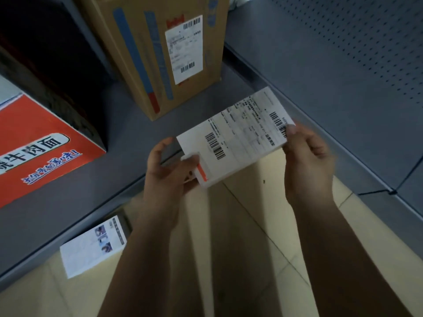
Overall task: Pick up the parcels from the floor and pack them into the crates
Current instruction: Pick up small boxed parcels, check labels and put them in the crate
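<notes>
Parcel position: the parcel (235,136), a flat white box with its label face up, is held in the air over the front edge of the grey shelf (119,138), with the tiled floor (240,225) under its near half.

Long axis: it runs from 8 o'clock to 2 o'clock, with the far end tipped away from the person.

Hand state: the left hand (167,165) grips the 8 o'clock end, thumb on top beside the red strip. The right hand (306,154) pinches the 2 o'clock end, thumb on a barcode. Both hands are in contact, so neither is nearer.

Surroundings: a carton (160,53) stands on the shelf at 11 o'clock from the parcel. A red box (39,143) lies at 9 o'clock. Bare shelf shows between them. A second white box (91,245) lies at 7 o'clock, lower down.

Assessment: no crate is in view. Placement probably requires carrying the parcel forward along its own axis, or a turn toward a crate out of frame.
</notes>
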Tool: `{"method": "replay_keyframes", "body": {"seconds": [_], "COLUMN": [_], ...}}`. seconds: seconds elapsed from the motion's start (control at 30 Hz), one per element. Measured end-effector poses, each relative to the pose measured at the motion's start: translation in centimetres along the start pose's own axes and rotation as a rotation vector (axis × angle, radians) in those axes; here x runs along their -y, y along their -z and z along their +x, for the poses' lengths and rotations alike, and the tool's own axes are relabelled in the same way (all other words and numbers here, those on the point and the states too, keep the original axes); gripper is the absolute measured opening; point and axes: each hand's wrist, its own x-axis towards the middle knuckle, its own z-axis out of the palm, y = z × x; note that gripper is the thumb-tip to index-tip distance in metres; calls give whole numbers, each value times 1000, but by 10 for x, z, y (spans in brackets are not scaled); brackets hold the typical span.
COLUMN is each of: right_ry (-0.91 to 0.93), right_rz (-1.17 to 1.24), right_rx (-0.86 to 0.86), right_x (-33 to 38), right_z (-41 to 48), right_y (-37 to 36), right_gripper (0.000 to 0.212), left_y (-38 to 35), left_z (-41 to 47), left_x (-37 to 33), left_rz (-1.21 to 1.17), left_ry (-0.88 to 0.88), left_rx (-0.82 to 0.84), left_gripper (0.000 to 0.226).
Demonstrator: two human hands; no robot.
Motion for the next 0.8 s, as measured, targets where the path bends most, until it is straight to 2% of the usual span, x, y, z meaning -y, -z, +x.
{"method": "replay_keyframes", "body": {"seconds": [0.1, 0.2, 0.27, 0.53, 0.67, 0.8], "right_ry": [-28, -138, -192, -541, -618, -614], "right_rz": [108, 209, 147, -46, -33, -26], "right_rx": [-57, -26, 26, 167, 140, 151], "right_x": [19, 38, 47, 96, 144, 204], "right_z": [-29, -47, -63, -146, -175, -183], "right_y": [-3, -18, -27, -31, -33, -43], "right_gripper": [73, 68, 74, 62, 53, 49], "left_y": [-4, -1, 2, -8, -21, -28], "left_z": [-31, -60, -79, -144, -178, -201], "left_x": [5, 9, 8, -37, -80, -135], "left_rz": [-97, -169, -211, -225, -215, -86], "left_ry": [93, 163, 173, 244, 285, 291], "left_rx": [6, 8, -1, -39, -75, -52], "left_gripper": [59, 62, 62, 68, 67, 65]}}
